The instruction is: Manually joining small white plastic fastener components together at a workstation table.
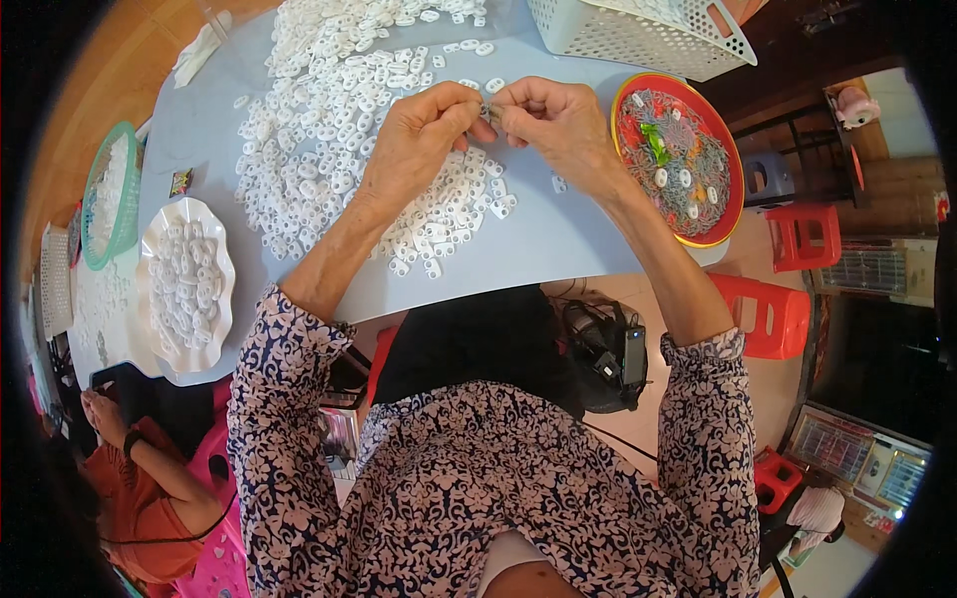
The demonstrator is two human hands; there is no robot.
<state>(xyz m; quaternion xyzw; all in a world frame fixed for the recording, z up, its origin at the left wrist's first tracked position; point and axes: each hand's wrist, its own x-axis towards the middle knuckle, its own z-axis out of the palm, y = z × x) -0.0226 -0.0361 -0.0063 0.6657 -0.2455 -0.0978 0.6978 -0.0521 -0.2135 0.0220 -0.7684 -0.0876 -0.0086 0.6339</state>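
Observation:
My left hand (433, 122) and my right hand (554, 118) meet above the table, thumbs and fingers pinched together. Between their fingertips is a small grey piece (491, 112), too small to name surely. Under and beside my left hand spreads a heap of small white oval plastic pieces (299, 179) with two holes each. Close to my right wrist stands a red round tray (735, 179) with a yellow rim. It holds tangled thin grey pieces, several white ovals and a bright green bit.
A white perforated basket (638, 45) stands at the back right. At left are a scalloped white dish (221, 329) of white pieces and a green basket (130, 239). Another person (159, 488) sits at lower left. Red stools (768, 317) stand right of the grey table (478, 284).

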